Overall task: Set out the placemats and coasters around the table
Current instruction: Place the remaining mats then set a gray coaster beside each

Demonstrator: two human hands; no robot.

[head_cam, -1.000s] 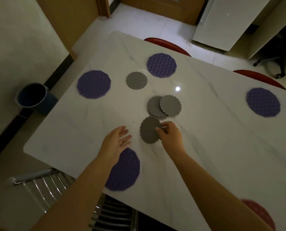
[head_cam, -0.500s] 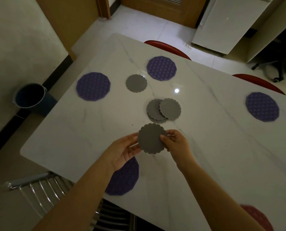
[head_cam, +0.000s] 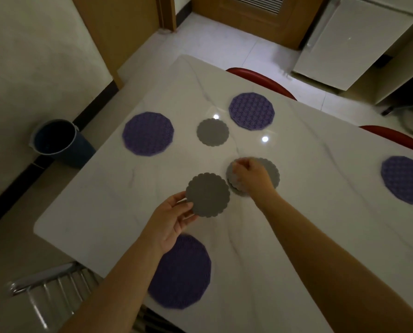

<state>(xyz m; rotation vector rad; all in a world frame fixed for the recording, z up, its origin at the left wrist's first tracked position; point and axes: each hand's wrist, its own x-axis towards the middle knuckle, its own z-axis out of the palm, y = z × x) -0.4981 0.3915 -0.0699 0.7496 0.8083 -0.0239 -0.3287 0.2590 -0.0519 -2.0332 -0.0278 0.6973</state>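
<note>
My left hand (head_cam: pixel 170 223) pinches a grey scalloped coaster (head_cam: pixel 209 194) by its near-left edge, held just above the white marble table (head_cam: pixel 119 188). My right hand (head_cam: pixel 250 175) lies on the small pile of grey coasters (head_cam: pixel 271 170) in the middle, fingers curled at the pile's left edge. Another grey coaster (head_cam: pixel 212 132) lies alone farther back. Purple placemats lie at the far left (head_cam: pixel 148 133), far middle (head_cam: pixel 251 111), right edge (head_cam: pixel 406 179) and near edge (head_cam: pixel 183 272) under my left forearm.
Two red chair backs (head_cam: pixel 260 79) stand along the table's far side. A metal chair (head_cam: pixel 49 294) is at the near left corner. A dark blue bucket (head_cam: pixel 56 140) stands on the floor left of the table. A white cabinet (head_cam: pixel 354 39) is beyond.
The coaster passed from my right hand to my left, which now holds it alone. My right hand moved back to the coaster pile.
</note>
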